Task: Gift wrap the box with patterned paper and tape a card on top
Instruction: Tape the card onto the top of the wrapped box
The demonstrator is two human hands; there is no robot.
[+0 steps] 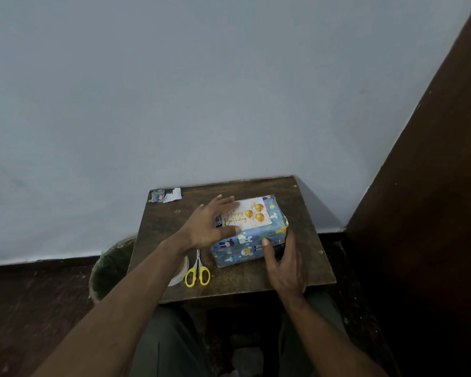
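Observation:
The box [249, 246], wrapped in blue paper with animal prints, lies on a small dark wooden table [305, 268]. A white "Happy Birthday" card [252, 214] with gold balloons lies on its top face. My left hand [211, 223] rests flat over the box's left end, its fingers and thumb spread and touching the card's left edge. My right hand [283, 265] is at the box's near right side, fingers straight, a fingertip touching the front face.
Yellow-handled scissors [197, 273] and a roll of clear tape [180, 273] lie at the table's near left, partly under my left forearm. Paper scraps [166, 195] sit at the far left corner. A green bin [109, 268] stands left of the table, a wall behind.

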